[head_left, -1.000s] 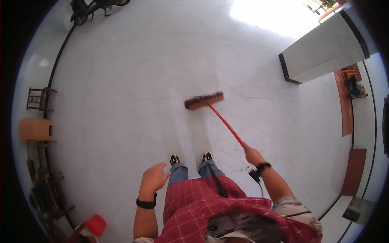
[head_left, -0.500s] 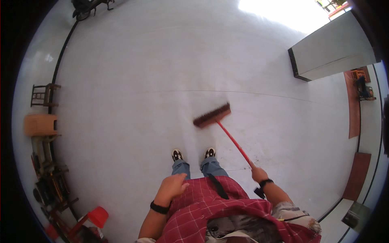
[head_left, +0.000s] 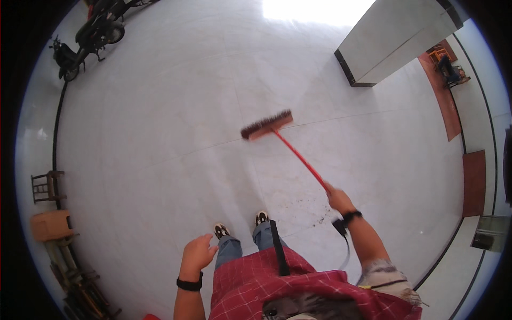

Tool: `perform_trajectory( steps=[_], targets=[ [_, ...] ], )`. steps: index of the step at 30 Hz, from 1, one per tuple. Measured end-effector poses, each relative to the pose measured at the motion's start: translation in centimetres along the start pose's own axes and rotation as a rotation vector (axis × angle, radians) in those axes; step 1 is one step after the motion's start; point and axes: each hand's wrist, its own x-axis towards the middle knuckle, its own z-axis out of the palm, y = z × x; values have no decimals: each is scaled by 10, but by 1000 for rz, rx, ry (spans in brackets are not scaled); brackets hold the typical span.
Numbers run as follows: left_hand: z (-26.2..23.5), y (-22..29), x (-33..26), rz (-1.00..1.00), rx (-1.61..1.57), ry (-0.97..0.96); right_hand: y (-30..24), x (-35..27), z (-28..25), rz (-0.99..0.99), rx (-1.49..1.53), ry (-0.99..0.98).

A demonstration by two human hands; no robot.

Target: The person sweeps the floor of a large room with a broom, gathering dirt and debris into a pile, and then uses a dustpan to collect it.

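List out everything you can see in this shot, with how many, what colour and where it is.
push broom: one, red handle with a brown bristle head, out in front on the floor, held by the right hand
floor: one, pale glossy tiles, fills the view, dark specks of dirt near the feet
motorbike: one, black, far upper left
pillar: one, grey with a dark base, upper right
wooden chair: one, dark brown, left edge
box-like thing: one, orange-brown, left edge below the chair
shoes: two, black and white, below centre
right hand: one, shut on the broom handle, black wrist band
left hand: one, open and empty, fingers loose, black wrist band
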Motion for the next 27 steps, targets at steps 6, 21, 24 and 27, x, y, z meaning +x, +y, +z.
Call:
perform_trajectory(
  steps=[6, 21, 24, 27],
  targets=[
    [36, 25, -13, 18, -71, -151, -16, 191, 16, 86, 96, 102],
    [30, 70, 55, 212, -39, -94, 95, -218, 27, 500, 209, -331],
    [16, 80, 64, 220, -18, -65, 75, -231, -7, 619, 371, -287],
    [15, 85, 61, 224, -4, -94, 116, -209, 28, 382, 332, -18]
  ],
)
